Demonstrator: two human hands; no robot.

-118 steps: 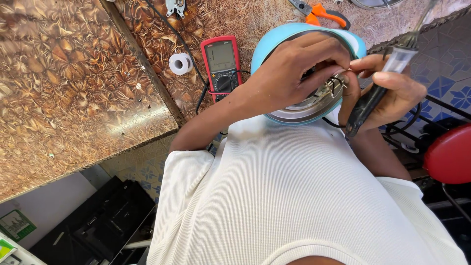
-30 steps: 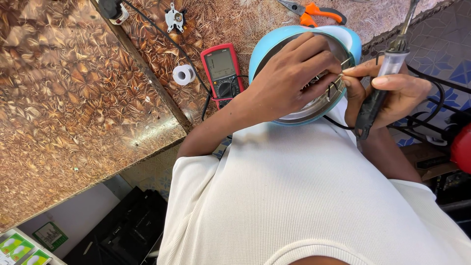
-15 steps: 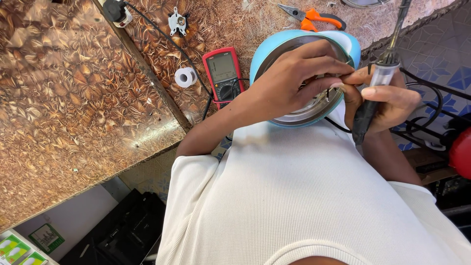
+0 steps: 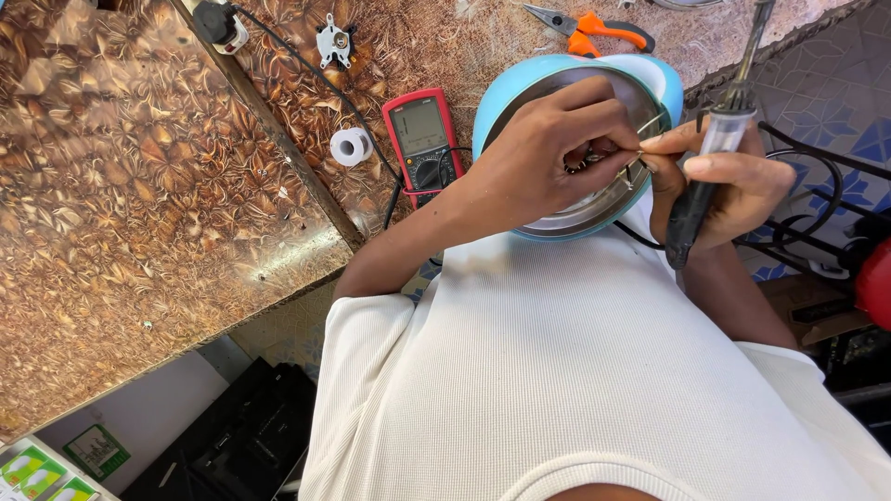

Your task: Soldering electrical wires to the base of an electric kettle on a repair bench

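Blue round appliance (image 4: 520,93), steel-lined, upturned

Our left hand (image 4: 548,153) pinches a wire inside the blue kettle (image 4: 520,88); our right hand (image 4: 733,186) grips a soldering iron (image 4: 710,153); multimeter (image 4: 422,139) on the bench (image 4: 139,186).

The tabletop (image 4: 139,186) carries a glossy brown and gold leaf pattern. On it lie a red multimeter (image 4: 423,139), a white solder spool (image 4: 351,147) and orange-handled pliers (image 4: 585,26). The kettle (image 4: 520,93) is light blue with a silvery base. The soldering iron (image 4: 705,176) has a black handle.
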